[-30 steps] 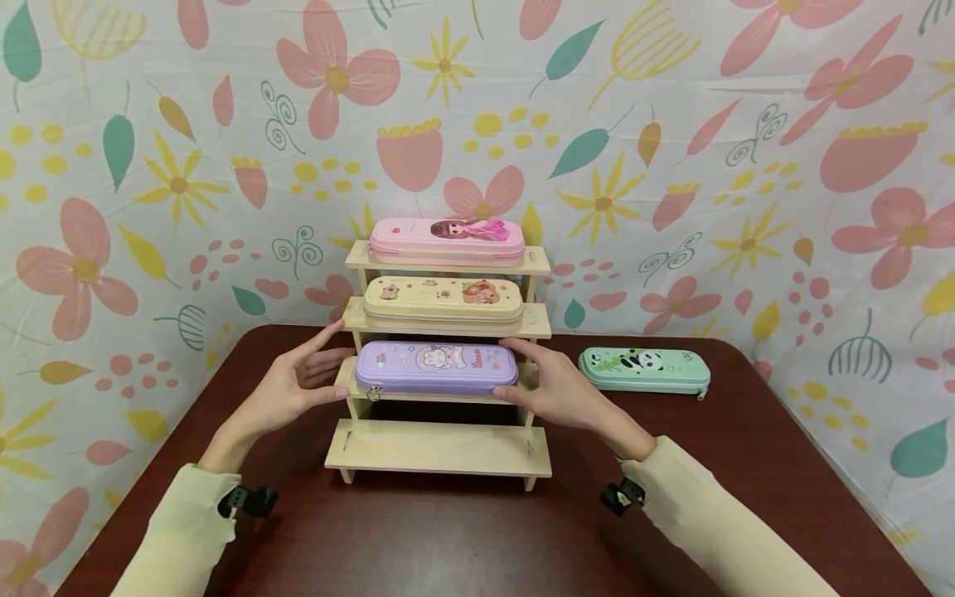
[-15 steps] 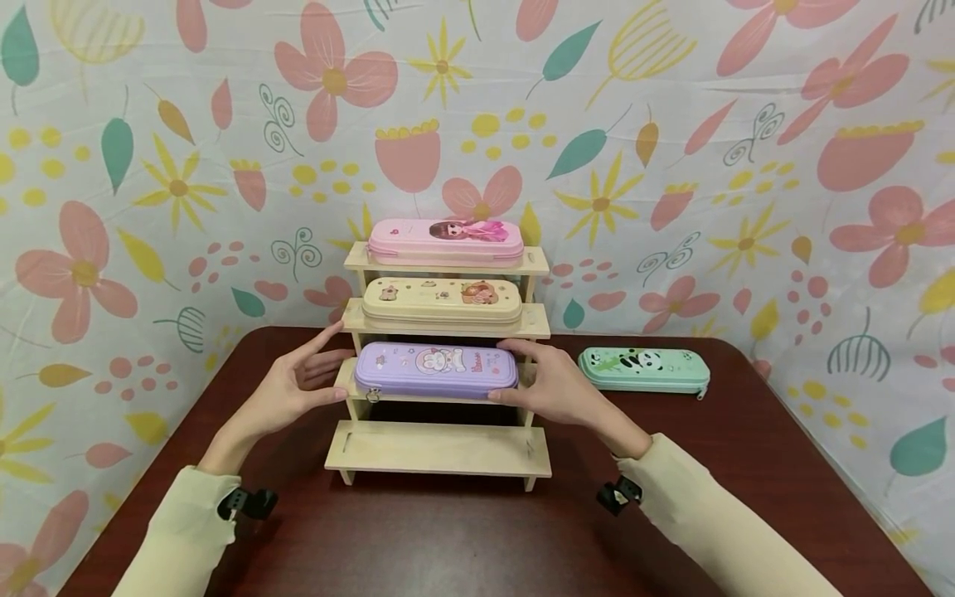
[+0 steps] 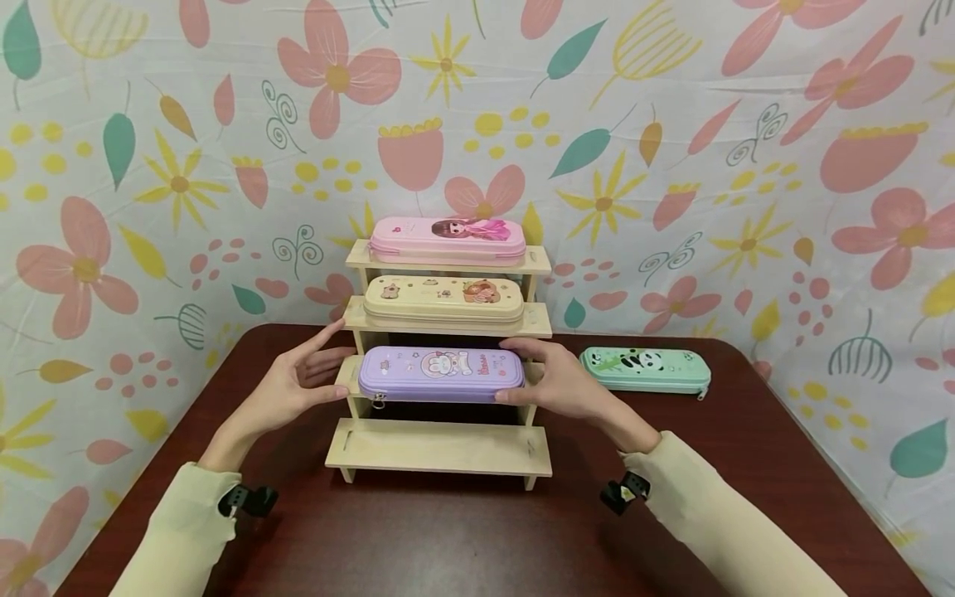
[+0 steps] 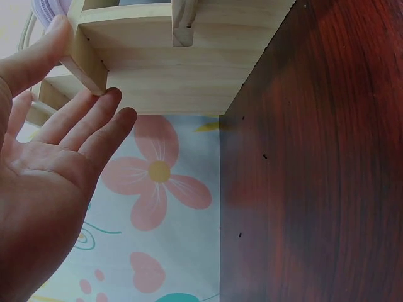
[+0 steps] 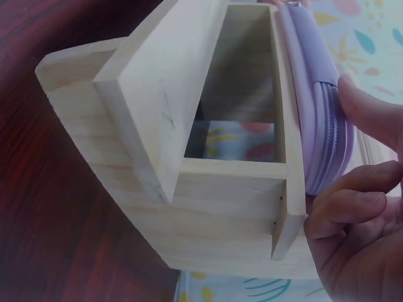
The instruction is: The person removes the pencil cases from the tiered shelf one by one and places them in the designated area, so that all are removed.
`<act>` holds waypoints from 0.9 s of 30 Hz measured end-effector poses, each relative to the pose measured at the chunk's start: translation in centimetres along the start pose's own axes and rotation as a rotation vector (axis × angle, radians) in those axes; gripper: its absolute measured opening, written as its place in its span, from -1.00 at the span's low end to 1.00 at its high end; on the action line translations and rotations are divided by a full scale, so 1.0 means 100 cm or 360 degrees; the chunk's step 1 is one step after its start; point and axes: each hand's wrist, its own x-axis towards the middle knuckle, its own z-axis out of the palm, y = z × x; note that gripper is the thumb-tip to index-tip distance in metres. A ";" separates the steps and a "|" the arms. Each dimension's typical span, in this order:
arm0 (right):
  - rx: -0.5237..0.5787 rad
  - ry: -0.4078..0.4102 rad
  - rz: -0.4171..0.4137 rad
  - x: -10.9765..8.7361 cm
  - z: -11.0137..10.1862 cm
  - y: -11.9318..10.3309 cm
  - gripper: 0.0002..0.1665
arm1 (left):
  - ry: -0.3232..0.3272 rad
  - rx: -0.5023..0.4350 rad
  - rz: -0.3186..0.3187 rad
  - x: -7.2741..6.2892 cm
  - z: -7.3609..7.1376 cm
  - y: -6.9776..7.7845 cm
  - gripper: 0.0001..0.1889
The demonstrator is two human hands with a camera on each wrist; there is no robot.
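Observation:
A pale wooden stepped stand (image 3: 440,448) is in the middle of the head view. On its second step from the bottom lies a purple pencil case (image 3: 442,371) with a rabbit picture and a zip pull at the left. My right hand (image 3: 570,383) grips the case's right end, thumb on the front side and fingers behind. At the stand's left side is my left hand (image 3: 287,383), its fingers extended and its thumb touching a shelf end. The left wrist view shows those fingertips (image 4: 111,94) against the wood. In the right wrist view, the thumb (image 5: 368,113) touches the case's zipped side.
A cream pencil case (image 3: 443,298) and a pink pencil case (image 3: 448,239) lie on the two upper steps. Right of the stand, a green panda pencil case (image 3: 645,370) lies on the dark red table (image 3: 448,539). Behind hangs a flowered cloth (image 3: 224,191).
The purple pencil case has shifted slightly right and toward the front of its step, with my right hand on it. My left hand stays in place.

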 end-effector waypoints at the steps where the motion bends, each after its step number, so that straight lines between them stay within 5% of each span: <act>1: 0.0027 -0.0012 0.0005 0.000 0.000 0.000 -0.09 | -0.0002 -0.0001 0.0001 0.000 0.000 0.000 0.04; 27: 0.0297 -0.0090 0.0071 0.001 -0.003 0.001 -0.06 | 0.0004 0.0022 0.0009 0.001 0.000 -0.001 0.04</act>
